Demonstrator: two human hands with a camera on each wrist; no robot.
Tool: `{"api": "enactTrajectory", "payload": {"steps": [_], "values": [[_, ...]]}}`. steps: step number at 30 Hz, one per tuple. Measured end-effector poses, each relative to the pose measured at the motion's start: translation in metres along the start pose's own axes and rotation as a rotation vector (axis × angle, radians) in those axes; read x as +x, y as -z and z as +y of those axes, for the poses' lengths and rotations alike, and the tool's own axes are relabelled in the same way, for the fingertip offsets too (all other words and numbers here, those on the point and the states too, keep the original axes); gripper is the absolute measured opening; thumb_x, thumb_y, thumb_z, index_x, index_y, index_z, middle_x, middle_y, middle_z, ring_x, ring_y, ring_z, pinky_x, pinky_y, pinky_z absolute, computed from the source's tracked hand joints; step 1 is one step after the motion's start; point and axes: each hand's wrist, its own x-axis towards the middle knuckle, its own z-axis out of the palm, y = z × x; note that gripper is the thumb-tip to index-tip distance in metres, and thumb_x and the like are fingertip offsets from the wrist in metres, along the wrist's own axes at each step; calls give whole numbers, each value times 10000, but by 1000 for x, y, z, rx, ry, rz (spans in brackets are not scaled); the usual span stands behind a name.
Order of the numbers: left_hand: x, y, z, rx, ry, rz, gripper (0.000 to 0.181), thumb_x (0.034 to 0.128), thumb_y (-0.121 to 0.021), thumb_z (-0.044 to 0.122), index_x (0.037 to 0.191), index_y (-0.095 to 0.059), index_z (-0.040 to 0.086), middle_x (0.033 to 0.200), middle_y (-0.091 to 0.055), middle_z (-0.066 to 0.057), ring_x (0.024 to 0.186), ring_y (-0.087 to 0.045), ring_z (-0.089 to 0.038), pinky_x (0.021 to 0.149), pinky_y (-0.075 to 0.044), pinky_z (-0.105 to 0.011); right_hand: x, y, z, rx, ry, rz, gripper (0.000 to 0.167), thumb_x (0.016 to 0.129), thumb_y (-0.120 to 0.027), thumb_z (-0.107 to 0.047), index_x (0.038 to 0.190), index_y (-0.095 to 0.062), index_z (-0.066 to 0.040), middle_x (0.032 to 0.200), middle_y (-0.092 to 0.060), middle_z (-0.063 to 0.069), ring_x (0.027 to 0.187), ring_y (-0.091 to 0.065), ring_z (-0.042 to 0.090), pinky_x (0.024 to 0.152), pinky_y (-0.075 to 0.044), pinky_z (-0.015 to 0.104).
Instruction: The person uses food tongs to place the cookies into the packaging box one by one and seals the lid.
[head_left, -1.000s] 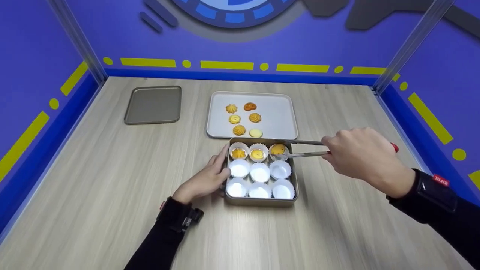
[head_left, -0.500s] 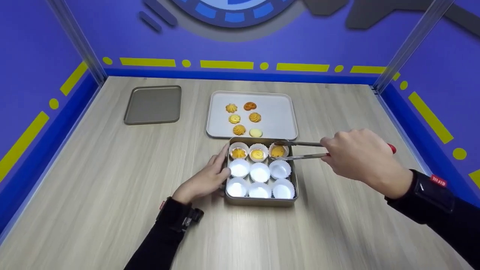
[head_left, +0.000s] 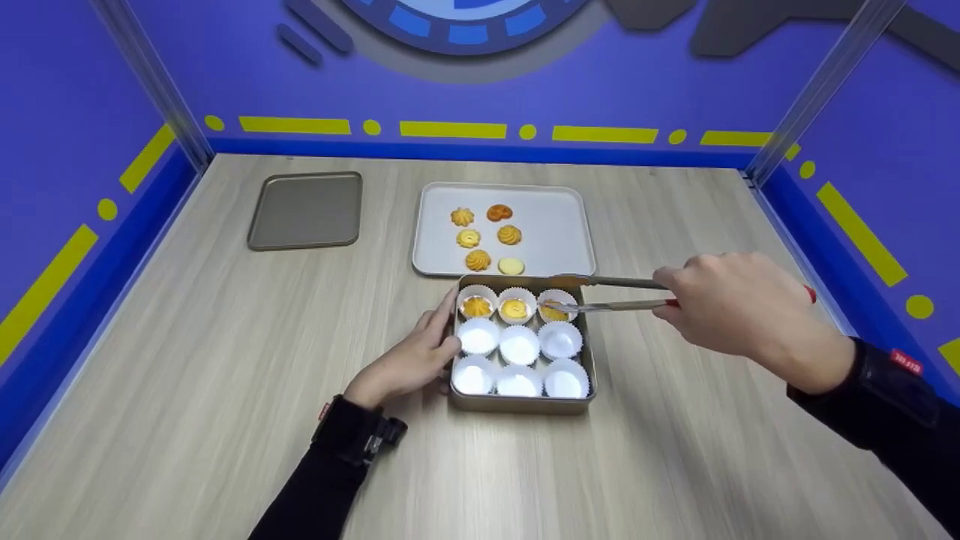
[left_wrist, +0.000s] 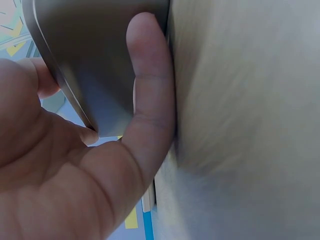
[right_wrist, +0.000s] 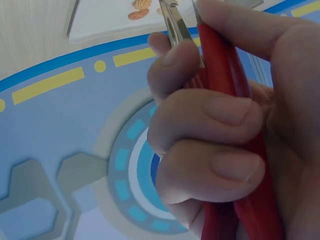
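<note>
My left hand (head_left: 409,360) holds a metal tin box (head_left: 521,406) at its left side, thumb at the rim and fingers along the outer wall. Paper cups (head_left: 520,345) fill the box in rows. The far row has a star-shaped cookie (head_left: 476,307), a round yellow cookie (head_left: 514,308) and a brown-gold cookie (head_left: 555,315). Right of the box, my right hand (head_left: 750,307) grips red-handled tongs (head_left: 626,282), its fingers wrapped round the handles in the right wrist view. The tong arms stand apart, one above the brown-gold cookie, partly covering it, the other along the far rim.
Just behind the box lies a pale tray (head_left: 559,225) with several cookies on its left and middle. A flat bronze lid (head_left: 306,210) rests at the back left. Blue walls (head_left: 480,97) bound the wooden table (head_left: 225,375) at the back and sides.
The tongs were round the brown-gold cookie; they now stand off it and it sits in its cup. My right hand has shifted right. My left hand and the box have stayed put.
</note>
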Motion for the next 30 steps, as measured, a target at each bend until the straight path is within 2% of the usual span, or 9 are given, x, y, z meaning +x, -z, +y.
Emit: {"api": "enactTrajectory", "payload": {"steps": [4,7,11,14,19,22,24,27,30], "values": [[1,0,0,-5,-2,-2,842,1055,-478,288,1709,43,383,1618,-360,-200,1240,-566,-373,1054,-514,-506,2,3,12,95,-41,-10,186,944,-806,-277,959,-722,-112,683,-606,7,524,-489,148,454,-433,322],[0,0,-1,3,-17,6,834,1060,-477,273,1719,30,341,1618,-356,-221,1241,-570,-380,1063,-515,-517,9,-2,23,158,-81,0,203,983,-761,-308,1022,-718,-113,685,-579,-2,533,-480,154,466,-395,320],[1,0,-2,14,-29,8,828,1065,-475,265,1725,22,302,1626,-345,-237,1265,-560,-391,1093,-500,-524,27,-21,35,247,-140,48,246,1020,-707,-348,1016,-682,-103,663,-466,-9,551,-417,167,493,-303,317],[1,0,-2,1,-21,0,832,1061,-475,263,1724,25,311,1637,-332,-228,1253,-569,-398,1049,-535,-514,44,-38,39,299,-193,100,296,1026,-690,-377,924,-611,-111,655,-371,-11,559,-356,177,521,-237,331],[-2,0,-2,-5,-8,7,832,1055,-480,265,1726,10,309,1660,-313,-215,1282,-552,-396,1066,-522,-514,75,-64,36,375,-279,100,337,1020,-679,-422,910,-604,-113,674,-377,0,582,-362,193,545,-233,352],[-3,0,-2,9,-9,9,834,1060,-482,275,1725,19,308,1672,-307,-217,1319,-531,-393,1136,-462,-530,86,-78,34,422,-283,53,327,1018,-670,-437,971,-656,-114,700,-409,8,605,-388,195,554,-247,353],[-2,-1,-2,10,-15,7,836,1060,-483,275,1725,24,304,1667,-310,-226,1315,-536,-398,1137,-462,-539,89,-86,35,433,-260,16,327,1019,-670,-439,1017,-680,-112,715,-432,11,624,-408,194,561,-259,351],[-1,-1,-2,4,-16,0,841,1060,-482,276,1722,35,319,1655,-322,-221,1238,-581,-388,1041,-533,-503,86,-95,39,434,-210,-29,321,1011,-689,-435,1074,-713,-121,730,-476,6,651,-444,194,574,-288,349],[-1,0,-1,-12,-1,-7,841,1063,-481,275,1717,42,351,1662,-312,-207,1098,-627,-342,876,-577,-416,82,-100,44,436,-164,-60,300,1004,-706,-428,1093,-732,-142,732,-504,-6,668,-470,187,586,-312,346]]}}
